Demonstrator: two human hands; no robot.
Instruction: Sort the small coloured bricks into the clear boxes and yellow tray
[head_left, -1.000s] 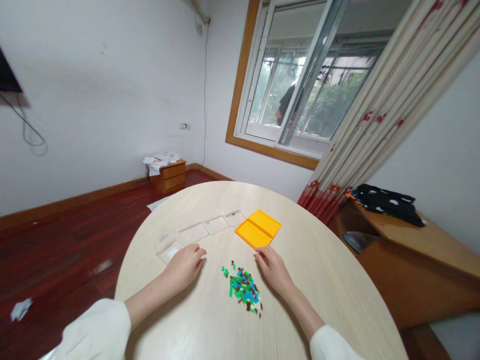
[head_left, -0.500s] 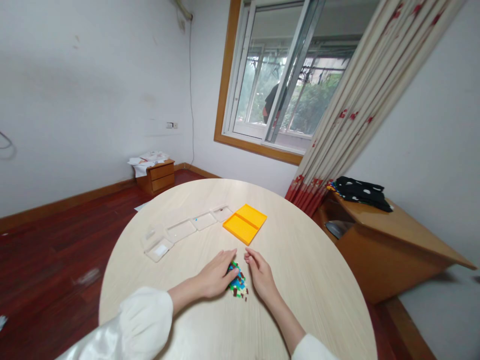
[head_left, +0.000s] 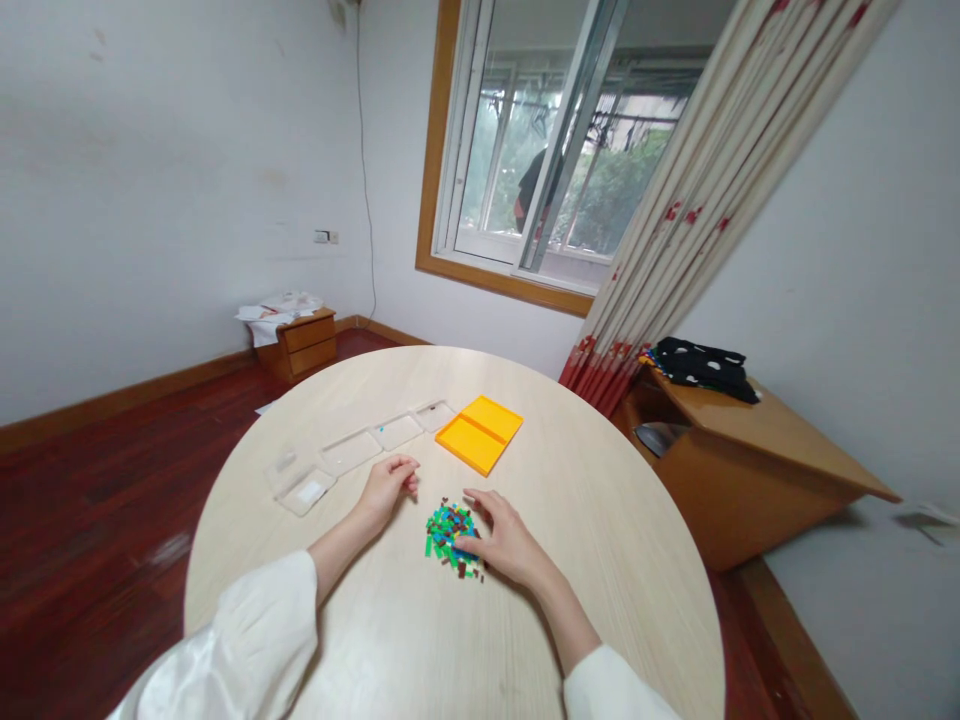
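Note:
A heap of small green, blue and brown building bricks (head_left: 444, 528) lies loose on the table, with a few stray pieces at its lower edge. My right hand (head_left: 504, 538) rests against the heap's right side, thumb and fingers spread around the pieces. Up and to the left of the heap, apart from it, is my left hand (head_left: 384, 492). Its fingers are loosely bent with gaps between them, and nothing shows in them. Beyond both hands lies a yellow two-part tray (head_left: 471, 447).
Several clear plastic cases (head_left: 349, 452) form a row left of the tray, one with a white label. All this stands on a round pale wooden table (head_left: 600, 560). A wooden cabinet (head_left: 757, 470) with dark cloth is at right; a small drawer unit (head_left: 309, 345) stands far left.
My left hand has drawn away from the bricks, up and left, uncovering the heap. My right hand has come in against the heap's right side. The view has shifted slightly.

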